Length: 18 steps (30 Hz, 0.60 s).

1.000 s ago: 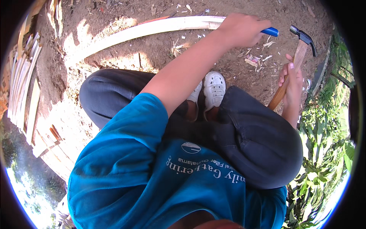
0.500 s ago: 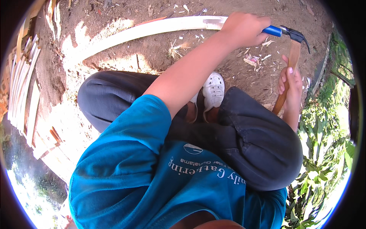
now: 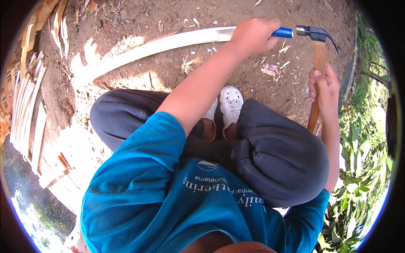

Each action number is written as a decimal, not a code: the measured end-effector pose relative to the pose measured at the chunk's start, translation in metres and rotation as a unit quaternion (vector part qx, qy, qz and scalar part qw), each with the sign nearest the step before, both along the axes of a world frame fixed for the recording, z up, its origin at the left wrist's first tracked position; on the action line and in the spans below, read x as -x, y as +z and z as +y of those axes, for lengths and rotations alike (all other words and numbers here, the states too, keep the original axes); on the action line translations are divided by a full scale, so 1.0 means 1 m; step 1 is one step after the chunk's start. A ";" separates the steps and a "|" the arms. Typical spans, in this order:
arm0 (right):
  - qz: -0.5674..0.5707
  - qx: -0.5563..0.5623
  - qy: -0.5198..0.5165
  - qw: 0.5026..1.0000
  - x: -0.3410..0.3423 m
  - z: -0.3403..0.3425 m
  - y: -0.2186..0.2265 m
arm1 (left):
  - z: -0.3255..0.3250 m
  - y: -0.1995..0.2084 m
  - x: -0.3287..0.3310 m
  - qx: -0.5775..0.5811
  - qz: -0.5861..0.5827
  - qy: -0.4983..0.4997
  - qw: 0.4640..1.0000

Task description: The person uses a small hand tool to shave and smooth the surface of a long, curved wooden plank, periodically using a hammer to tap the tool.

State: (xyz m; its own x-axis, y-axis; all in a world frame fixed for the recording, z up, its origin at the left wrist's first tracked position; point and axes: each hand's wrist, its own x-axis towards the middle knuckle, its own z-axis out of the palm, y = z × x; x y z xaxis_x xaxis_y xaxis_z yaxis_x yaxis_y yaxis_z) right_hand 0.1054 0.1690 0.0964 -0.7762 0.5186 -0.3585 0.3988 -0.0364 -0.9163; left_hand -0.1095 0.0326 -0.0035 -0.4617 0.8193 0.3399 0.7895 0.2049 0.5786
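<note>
Two tools up in the head view! My left fingers (image 3: 270,25) are curled snugly round the blue-handled tool (image 3: 283,32), at the visible right end of the long pale wooden strip (image 3: 164,45). My right fingers (image 3: 313,87) wrap the hammer (image 3: 319,55) by its wooden handle, striking face just apart from the blue butt.

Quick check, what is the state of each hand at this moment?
Left hand: closed, holding the blue-handled chisel.
Right hand: closed, holding the claw hammer.
</note>
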 end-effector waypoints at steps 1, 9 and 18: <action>-0.013 -0.001 0.019 1.000 0.001 0.002 0.003 | 0.000 -0.002 0.002 0.001 0.007 -0.006 1.000; 0.015 -0.034 -0.026 0.999 0.006 -0.007 -0.011 | 0.004 -0.001 -0.003 0.037 0.016 -0.012 0.999; -0.024 0.019 -0.064 0.997 -0.009 -0.017 -0.043 | 0.007 -0.011 -0.004 0.049 0.029 -0.017 0.998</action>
State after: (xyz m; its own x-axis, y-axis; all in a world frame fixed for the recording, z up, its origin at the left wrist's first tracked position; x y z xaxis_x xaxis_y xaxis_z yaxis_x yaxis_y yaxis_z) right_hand 0.1143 0.1519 0.0533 -0.6851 0.5987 -0.4149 0.4328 -0.1237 -0.8930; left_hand -0.1053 0.0398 -0.0142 -0.4143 0.8653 0.2820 0.8286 0.2304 0.5102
